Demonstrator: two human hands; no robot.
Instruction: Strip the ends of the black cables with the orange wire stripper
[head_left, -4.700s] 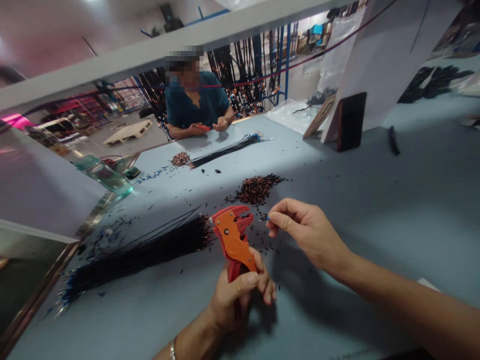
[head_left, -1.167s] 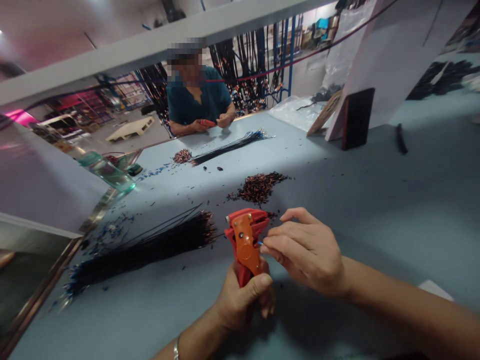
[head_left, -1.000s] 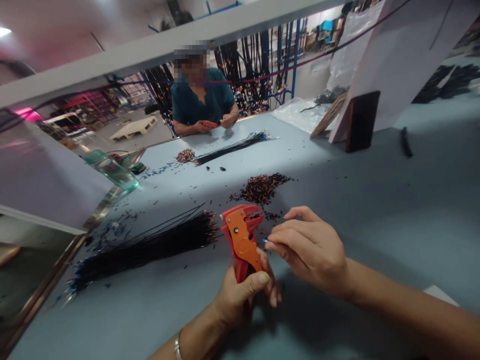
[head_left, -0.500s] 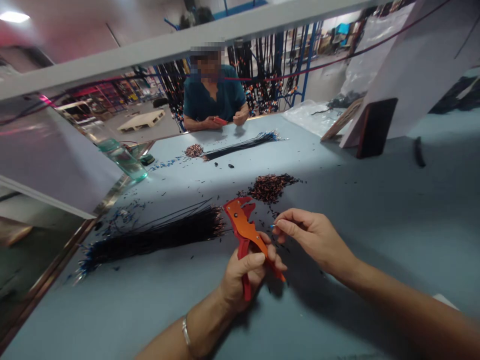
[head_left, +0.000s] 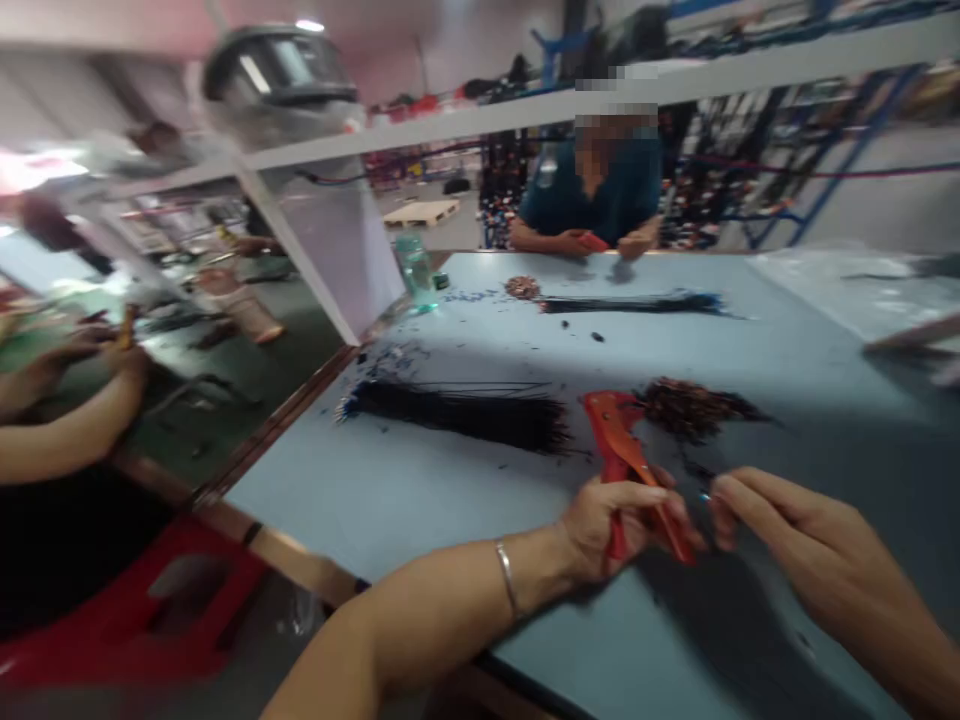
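My left hand (head_left: 611, 515) is wrapped round the handles of a red and orange wire stripper (head_left: 621, 440), its jaws pointing away from me. To the right, the thumb and fingers of my right hand (head_left: 787, 525) pinch a wire with a small blue tip (head_left: 704, 495); the rest of it is hidden by the hand. Left of the stripper lies a thick bundle of black wires (head_left: 465, 415), copper-coloured ends toward the tool and blue ends at the far left. Just beyond the stripper is a heap of dark and copper-coloured scraps (head_left: 690, 408).
Across the blue-grey table (head_left: 420, 510) a person (head_left: 592, 200) holds a red tool, near a second wire bundle (head_left: 637, 303) and scrap pile (head_left: 523, 288). A green bottle (head_left: 418, 275) stands by the left edge. At left, another person's arm (head_left: 75, 420) and a red stool (head_left: 142, 620) show.
My view has swung left, so the table and both hands appear further right, and the left neighbour and red stool are now seen. The stripper and blue-tipped wire stay in my hands.
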